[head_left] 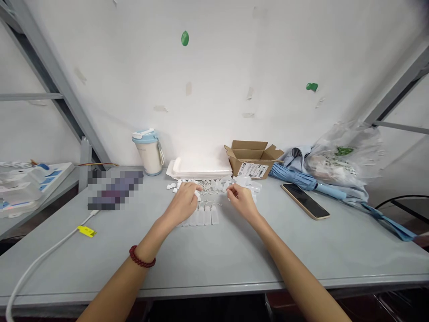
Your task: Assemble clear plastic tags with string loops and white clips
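Observation:
My left hand (185, 202), with a red bead bracelet on its wrist, is closed with fingers bent down beside small white pieces (172, 186). What its fingertips hold is hidden. To the right, my right hand (244, 201) is pinched at thumb and forefinger; I cannot make out anything between them. Several translucent flat tags (207, 216) with white strings lie in a row below and between the hands, the leftmost partly covered by my left hand. Behind them is a loose heap of white strings (210, 186). Clear plastic pieces (255, 186) lie behind my right hand.
At the back stand a cup (149, 154), a stack of white envelopes (203, 167) and an open cardboard box (253, 161). A phone (304, 201), a blue umbrella (295, 178) and a plastic bag (342, 156) are on the right. A white cable (50, 250) crosses the left side.

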{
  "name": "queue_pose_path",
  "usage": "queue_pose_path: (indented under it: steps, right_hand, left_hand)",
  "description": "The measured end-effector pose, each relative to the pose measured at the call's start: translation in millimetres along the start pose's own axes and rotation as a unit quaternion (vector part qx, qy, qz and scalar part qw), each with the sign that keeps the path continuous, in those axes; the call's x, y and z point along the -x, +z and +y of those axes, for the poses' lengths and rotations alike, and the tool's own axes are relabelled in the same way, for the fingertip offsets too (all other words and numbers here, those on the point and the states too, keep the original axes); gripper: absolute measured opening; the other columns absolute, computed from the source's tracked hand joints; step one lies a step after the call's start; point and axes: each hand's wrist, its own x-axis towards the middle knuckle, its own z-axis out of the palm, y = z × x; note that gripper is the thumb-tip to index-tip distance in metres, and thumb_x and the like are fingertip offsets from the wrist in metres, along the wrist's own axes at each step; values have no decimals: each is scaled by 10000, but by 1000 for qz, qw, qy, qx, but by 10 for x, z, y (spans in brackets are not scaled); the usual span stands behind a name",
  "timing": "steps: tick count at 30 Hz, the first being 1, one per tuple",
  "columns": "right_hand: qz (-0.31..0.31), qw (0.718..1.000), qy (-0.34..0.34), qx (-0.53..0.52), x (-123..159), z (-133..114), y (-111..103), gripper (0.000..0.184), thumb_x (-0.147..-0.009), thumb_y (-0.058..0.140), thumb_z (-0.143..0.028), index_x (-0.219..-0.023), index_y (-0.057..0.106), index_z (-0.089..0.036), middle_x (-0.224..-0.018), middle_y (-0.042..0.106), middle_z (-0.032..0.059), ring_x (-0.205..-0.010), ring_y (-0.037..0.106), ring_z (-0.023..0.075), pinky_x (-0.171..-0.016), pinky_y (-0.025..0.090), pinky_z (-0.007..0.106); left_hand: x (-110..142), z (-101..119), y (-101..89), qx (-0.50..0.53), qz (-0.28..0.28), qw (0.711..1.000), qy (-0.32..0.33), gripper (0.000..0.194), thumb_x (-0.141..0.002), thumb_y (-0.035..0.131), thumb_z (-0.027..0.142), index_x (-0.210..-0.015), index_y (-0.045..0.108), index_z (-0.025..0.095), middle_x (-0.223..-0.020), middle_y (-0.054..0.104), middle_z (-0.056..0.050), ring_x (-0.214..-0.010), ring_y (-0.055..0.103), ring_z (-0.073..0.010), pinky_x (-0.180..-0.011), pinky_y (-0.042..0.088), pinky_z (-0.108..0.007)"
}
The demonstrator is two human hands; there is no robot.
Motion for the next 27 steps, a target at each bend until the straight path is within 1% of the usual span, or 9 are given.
queue_pose_path:
  steps: [4, 9, 12, 14, 17, 19, 21, 23, 27]
  right_hand:
    - [32, 994, -80, 61, -64, 130, 43, 197, -830, 409, -148, -862, 604, -146, -831, 629, 79, -737, 567, 174, -676, 433, 280]
    - [24, 972, -150, 177, -168, 210, 106, 263, -856, 426, -98, -1038, 612, -131, -1029, 606, 139, -998, 530, 241, -849, 431, 344]
    - [5, 958, -163, 235, -256, 181, 112, 308, -861, 434, -75, -1113, 599, -136, -1103, 592, 145, -1035, 509, 250, -862, 418, 352]
    - [-20, 950, -169, 262, -315, 132, 120, 312, -863, 447, -73, -1125, 599, -146, -1130, 588, 142, -1052, 507, 247, -865, 406, 353]
    - [-70, 940, -167, 289, -379, 52, 164, 289, -869, 474, -99, -1116, 610, -160, -1128, 595, 135, -1074, 506, 247, -860, 391, 352]
    - [-80, 933, -161, 312, -393, 19, 209, 283, -873, 476, -118, -1117, 613, -157, -1138, 593, 143, -1087, 495, 266, -861, 381, 368]
    - [-76, 925, -165, 333, -383, 9, 248, 297, -870, 466, -115, -1129, 609, -147, -1178, 572, 160, -1114, 466, 290, -872, 368, 387]
    - [-73, 921, -175, 340, -356, 16, 268, 322, -864, 460, -102, -1153, 594, -147, -1216, 549, 168, -1140, 433, 300, -881, 356, 395]
    - [-73, 925, -175, 329, -301, 41, 255, 368, -873, 449, -105, -1225, 541, -160, -1249, 532, 158, -1168, 398, 293, -895, 338, 395]
  left_hand:
    - [-43, -133, 16, -46, 8, 999, 3, 369, -726, 351, 20, -929, 620, 170, -1045, 627, -87, -1060, 481, -261, -921, 435, -430]
    - [-107, -214, 84, -87, -17, 995, 43, 440, -690, 376, -32, -951, 666, 173, -1142, 634, -75, -1100, 464, -265, -945, 424, -444]
    - [-157, -201, 129, -105, -46, 991, 69, 506, -649, 386, -54, -968, 685, 201, -1179, 637, -53, -1116, 459, -263, -951, 416, -464]
    - [-184, -171, 155, -111, -72, 988, 83, 519, -633, 395, -54, -971, 691, 205, -1182, 643, -50, -1123, 455, -261, -958, 410, -466]
    - [-207, -126, 193, -124, -106, 983, 85, 524, -614, 399, -54, -955, 695, 212, -1195, 643, -32, -1124, 454, -260, -937, 420, -452]
    - [-216, -117, 213, -134, -114, 981, 84, 541, -617, 388, -55, -977, 691, 211, -1206, 638, -23, -1132, 452, -265, -939, 417, -451]
    - [-226, -132, 215, -136, -107, 982, 82, 582, -624, 375, -57, -1050, 673, 205, -1219, 632, -22, -1138, 455, -268, -954, 413, -452]
    - [-240, -168, 193, -125, -82, 986, 70, 629, -625, 360, -59, -1122, 646, 198, -1231, 623, -26, -1143, 465, -260, -973, 414, -439]
    - [-253, -248, 103, -80, 9, 996, 35, 688, -621, 341, -45, -1222, 586, 184, -1287, 578, -40, -1202, 455, -230, -1043, 378, -431]
